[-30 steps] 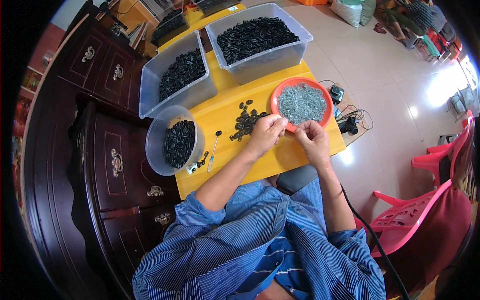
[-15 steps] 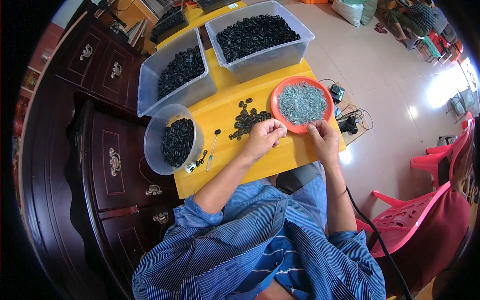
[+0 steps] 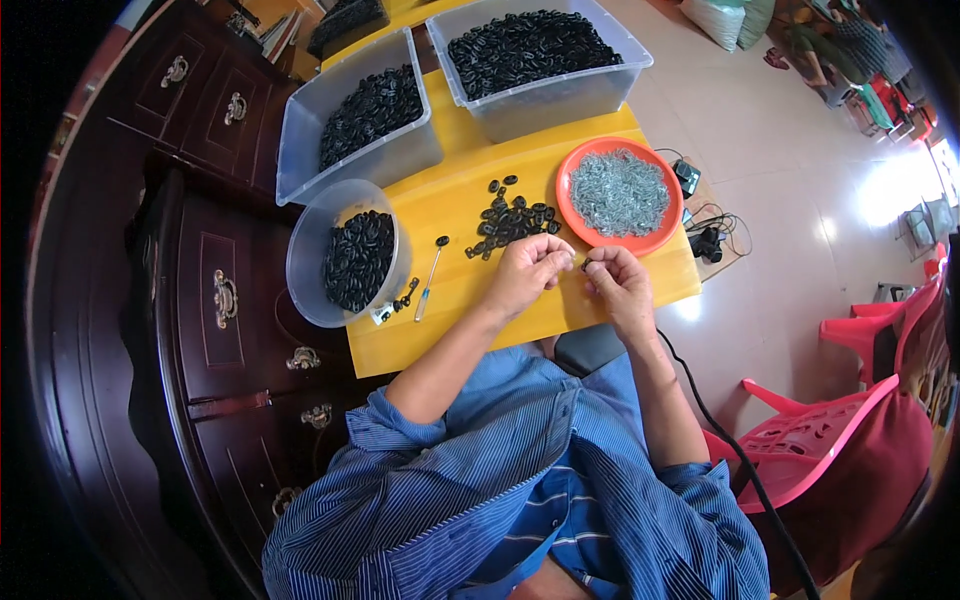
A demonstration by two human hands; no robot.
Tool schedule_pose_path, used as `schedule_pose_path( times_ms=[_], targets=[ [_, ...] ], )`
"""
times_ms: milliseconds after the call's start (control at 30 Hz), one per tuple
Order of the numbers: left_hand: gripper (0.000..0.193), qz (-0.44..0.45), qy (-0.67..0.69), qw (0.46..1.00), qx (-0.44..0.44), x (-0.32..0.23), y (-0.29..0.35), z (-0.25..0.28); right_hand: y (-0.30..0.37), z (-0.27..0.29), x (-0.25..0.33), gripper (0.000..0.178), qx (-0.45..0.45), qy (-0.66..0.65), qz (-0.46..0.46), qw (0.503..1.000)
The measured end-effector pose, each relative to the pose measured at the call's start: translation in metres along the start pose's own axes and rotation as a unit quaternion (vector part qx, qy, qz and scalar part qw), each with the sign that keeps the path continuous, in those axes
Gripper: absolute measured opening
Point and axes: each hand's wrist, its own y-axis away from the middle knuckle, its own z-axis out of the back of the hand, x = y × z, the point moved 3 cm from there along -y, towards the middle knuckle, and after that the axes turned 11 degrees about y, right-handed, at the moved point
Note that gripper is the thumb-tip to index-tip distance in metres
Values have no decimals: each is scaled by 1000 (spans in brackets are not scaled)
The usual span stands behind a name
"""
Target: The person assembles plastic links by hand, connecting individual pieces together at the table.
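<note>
My left hand is closed in a pinch over the yellow table, thumb against forefinger; what lies between the tips is too small to make out. Close beside it, my right hand pinches a small black part with its thumb and fingers. The fingertips of both hands nearly meet. Just beyond them lies a loose cluster of black oval pieces. An orange-red plate heaped with small silvery metal pieces sits beyond my right hand.
Left on the table are a thin tool with a bluish handle and a round clear tub of black pieces. Two clear bins of black pieces stand behind. Dark drawers flank the left; a pink chair stands right.
My right hand has left the plate's rim and come left and nearer, beside my left hand; a black part now shows in its fingers. The view has shifted slightly.
</note>
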Motion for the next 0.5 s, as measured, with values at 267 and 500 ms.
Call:
schedule_pose_path(
  times_ms=[267, 500],
  targets=[
    [11, -25, -59, 998, -7, 4, 5, 8, 1, -11, -2, 13, 20, 18, 8, 1000],
    [11, -49, -83, 995, -4, 0, 9, 9, 2, -15, -1, 13, 15, 18, 12, 1000]
  ],
)
